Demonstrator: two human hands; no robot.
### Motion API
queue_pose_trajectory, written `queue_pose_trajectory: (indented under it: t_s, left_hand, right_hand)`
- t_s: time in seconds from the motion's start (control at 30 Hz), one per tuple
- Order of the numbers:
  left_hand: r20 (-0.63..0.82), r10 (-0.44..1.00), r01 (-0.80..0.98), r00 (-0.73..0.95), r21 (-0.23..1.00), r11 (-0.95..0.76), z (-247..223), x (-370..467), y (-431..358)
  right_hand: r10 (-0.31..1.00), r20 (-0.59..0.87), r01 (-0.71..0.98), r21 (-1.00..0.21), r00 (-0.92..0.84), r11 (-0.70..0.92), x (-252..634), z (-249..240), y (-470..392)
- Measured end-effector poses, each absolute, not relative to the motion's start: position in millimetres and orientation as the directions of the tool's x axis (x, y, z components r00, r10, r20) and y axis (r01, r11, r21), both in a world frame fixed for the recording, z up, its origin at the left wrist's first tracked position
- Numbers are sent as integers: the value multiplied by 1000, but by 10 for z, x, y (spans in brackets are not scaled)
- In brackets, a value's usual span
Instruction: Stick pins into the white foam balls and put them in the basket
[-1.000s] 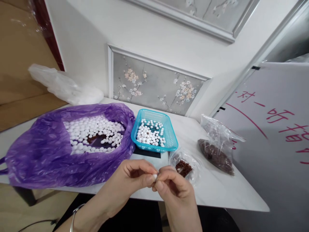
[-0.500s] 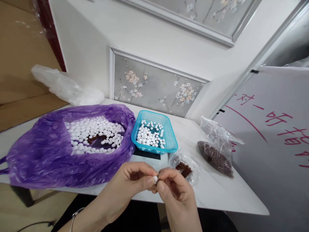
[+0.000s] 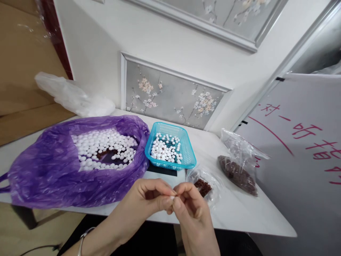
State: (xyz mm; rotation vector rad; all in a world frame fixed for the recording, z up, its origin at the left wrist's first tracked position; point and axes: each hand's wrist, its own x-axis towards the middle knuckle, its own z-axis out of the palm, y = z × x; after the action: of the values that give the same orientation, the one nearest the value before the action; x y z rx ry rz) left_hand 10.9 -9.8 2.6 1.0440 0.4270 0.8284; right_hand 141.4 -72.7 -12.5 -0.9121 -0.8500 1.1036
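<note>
My left hand [image 3: 149, 199] pinches a small white ball [image 3: 172, 197] between thumb and forefinger, above the table's front edge. Fingertips of my right hand [image 3: 193, 209] meet it from the other side, also closed on the ball, which they mostly cover. Just beyond my hands stands a blue basket [image 3: 189, 151] with many white balls in it. Near my right hand lies an open clear bag with small reddish-brown pieces [image 3: 203, 186]. On the left, a purple bag [image 3: 53, 167] lies open around a mass of white balls [image 3: 93, 142].
A clear bag of brown material [image 3: 238, 174] rests on the right of the white table [image 3: 255, 213]. White plastic [image 3: 77, 97] lies at the back left. A whiteboard with red writing [image 3: 301, 142] stands at right, framed floral pictures behind.
The fingertips have closed further over the white ball, so less of it shows. My right hand has shifted slightly left.
</note>
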Motion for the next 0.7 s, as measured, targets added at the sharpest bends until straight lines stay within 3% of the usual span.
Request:
queue_pose_trajectory:
  t_s: [0.13,0.27,0.5,0.7]
  left_hand:
    - [40,752,-474,658,798,372,19,114,-104]
    - [31,742,-481,670,779,401,32,122,-108]
    - [58,766,-380,640,891,250,34,89,-85]
    - [78,778,-366,623,908,202,39,85,-67]
  right_hand:
    - [977,126,-464,-864,172,193,1411,-111,-719]
    - [977,126,-447,-874,172,191,1418,-67,-739]
    - [974,116,-364,-914,196,182,1414,-53,-745]
    - [983,96,-362,-920,156,148,1431,-69,-728]
